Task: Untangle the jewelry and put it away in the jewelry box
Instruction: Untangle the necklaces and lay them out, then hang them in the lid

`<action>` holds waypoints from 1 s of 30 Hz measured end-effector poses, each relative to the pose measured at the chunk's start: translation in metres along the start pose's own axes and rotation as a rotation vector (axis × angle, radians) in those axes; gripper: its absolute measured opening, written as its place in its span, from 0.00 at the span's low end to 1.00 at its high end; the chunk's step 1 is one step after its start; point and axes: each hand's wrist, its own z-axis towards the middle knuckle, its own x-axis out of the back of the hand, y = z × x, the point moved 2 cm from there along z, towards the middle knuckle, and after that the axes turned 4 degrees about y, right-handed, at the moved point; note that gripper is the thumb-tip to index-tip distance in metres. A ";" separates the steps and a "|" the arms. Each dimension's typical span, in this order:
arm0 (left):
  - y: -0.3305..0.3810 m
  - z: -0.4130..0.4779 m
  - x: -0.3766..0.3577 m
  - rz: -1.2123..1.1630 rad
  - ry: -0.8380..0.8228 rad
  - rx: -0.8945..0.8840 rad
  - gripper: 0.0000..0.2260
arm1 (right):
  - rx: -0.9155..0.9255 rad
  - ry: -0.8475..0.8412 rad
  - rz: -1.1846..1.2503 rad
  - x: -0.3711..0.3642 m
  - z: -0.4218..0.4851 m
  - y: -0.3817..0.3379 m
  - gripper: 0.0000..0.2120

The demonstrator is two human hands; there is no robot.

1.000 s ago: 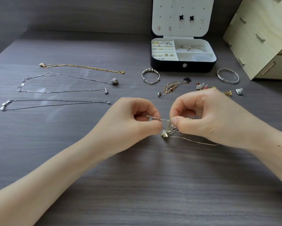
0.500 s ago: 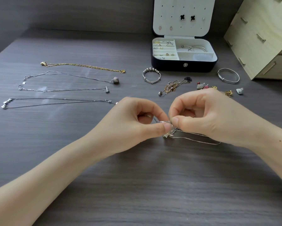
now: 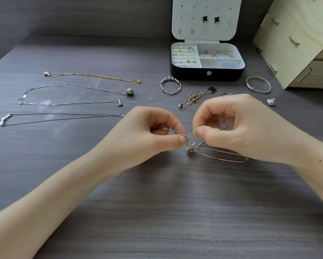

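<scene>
Jewelry tangle (image 3: 191, 147): your left hand (image 3: 153, 131) & right hand (image 3: 237, 126) each pinch a strand. Approx. half done: four chains (image 3: 93, 77) straightened, 2nd clump (image 3: 194, 97) + bangles (image 3: 170, 86) not yet in jewelry box (image 3: 207, 74).

looks like a home, most likely a dressing-table or desk corner. told by a dark grey wood-grain tabletop (image 3: 157, 212) set against a plain grey wall (image 3: 82, 15). told too by a small black jewelry box with white lining (image 3: 190, 75), open at the back of the top, with rings and studs sorted in its slots and black clover-shaped earrings (image 3: 205, 19) pinned in its raised lid. just right of it, a pale plywood drawer unit (image 3: 297, 43) of the desktop-organiser kind. laid out in rows to the left, a thin gold chain (image 3: 93, 77) and three fine silver necklaces (image 3: 69, 104). near the box, a beaded silver bangle (image 3: 171, 79) and a plain silver bangle (image 3: 257, 77).
</scene>
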 end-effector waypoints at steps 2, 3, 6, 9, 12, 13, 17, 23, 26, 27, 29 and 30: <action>0.000 0.000 0.000 -0.011 -0.002 0.013 0.14 | -0.040 0.009 0.088 -0.002 0.000 0.000 0.04; 0.001 0.000 0.001 -0.021 0.000 0.025 0.12 | -0.060 0.011 0.119 -0.003 0.001 0.000 0.04; 0.001 0.001 0.001 -0.052 0.003 0.060 0.03 | -0.118 0.009 0.213 -0.005 0.001 0.000 0.03; 0.003 0.000 0.000 -0.058 -0.004 0.072 0.03 | -0.156 0.007 0.274 -0.006 0.000 0.000 0.03; 0.004 0.000 0.000 -0.049 0.003 0.081 0.02 | -0.175 0.017 0.311 -0.006 0.000 -0.001 0.03; 0.004 0.000 0.000 -0.045 0.004 0.083 0.02 | -0.182 0.013 0.315 -0.005 0.000 -0.002 0.03; 0.003 0.000 0.000 -0.023 0.010 0.084 0.04 | -0.204 0.022 0.320 -0.007 0.000 0.000 0.07; 0.004 -0.001 -0.002 -0.011 0.014 0.088 0.05 | -0.216 -0.002 0.328 -0.011 -0.002 0.000 0.04; 0.004 -0.001 -0.003 -0.013 0.019 0.084 0.04 | -0.209 -0.018 0.342 -0.013 -0.002 0.000 0.03; 0.004 -0.001 -0.003 -0.016 0.020 0.082 0.04 | -0.200 -0.027 0.340 -0.013 -0.002 0.000 0.03; 0.004 -0.001 -0.003 -0.021 0.022 0.079 0.04 | -0.166 -0.042 0.320 -0.013 -0.003 0.000 0.03; 0.004 -0.001 -0.003 -0.023 0.026 0.079 0.04 | -0.143 -0.046 0.300 -0.013 -0.003 -0.001 0.03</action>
